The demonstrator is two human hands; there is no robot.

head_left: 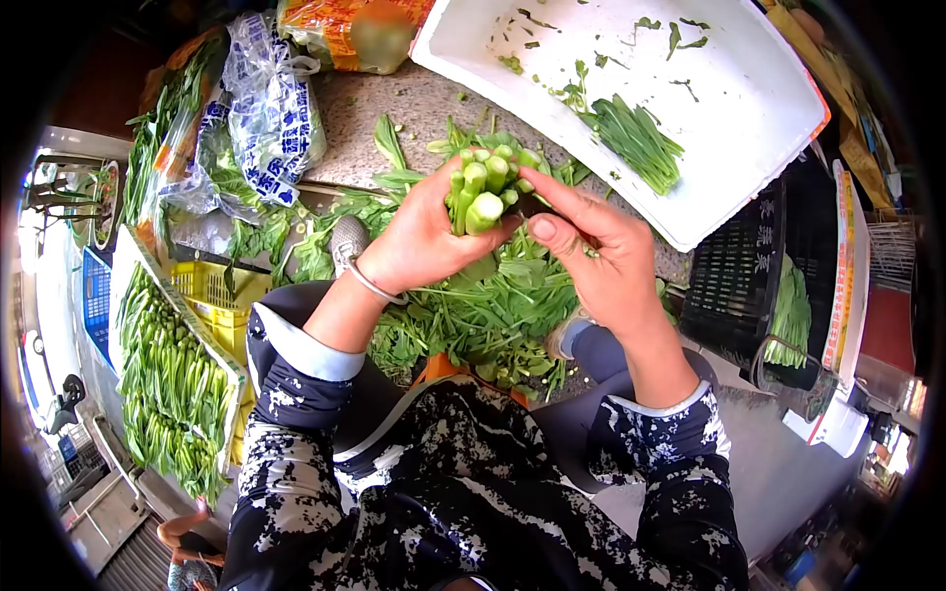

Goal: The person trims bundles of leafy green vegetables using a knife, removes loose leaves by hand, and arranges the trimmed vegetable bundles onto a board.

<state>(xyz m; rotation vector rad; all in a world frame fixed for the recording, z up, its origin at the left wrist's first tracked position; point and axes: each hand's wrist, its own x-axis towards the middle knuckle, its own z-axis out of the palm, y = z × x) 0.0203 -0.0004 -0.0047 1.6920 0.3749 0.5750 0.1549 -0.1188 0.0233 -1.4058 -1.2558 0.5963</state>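
One wide head view looks forward and steeply down, close.

We see bright light, fisheye bending (black corners included) and a blurred patch on the orange bag (335,41).

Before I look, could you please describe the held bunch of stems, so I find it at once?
Start at the big white box at the upper right, then go down-left to the left hand, with a bracelet at its wrist. That hand holds the bunch of green stems. Its thick, pale ends face the viewer, unlike the loose leaves heaped below.
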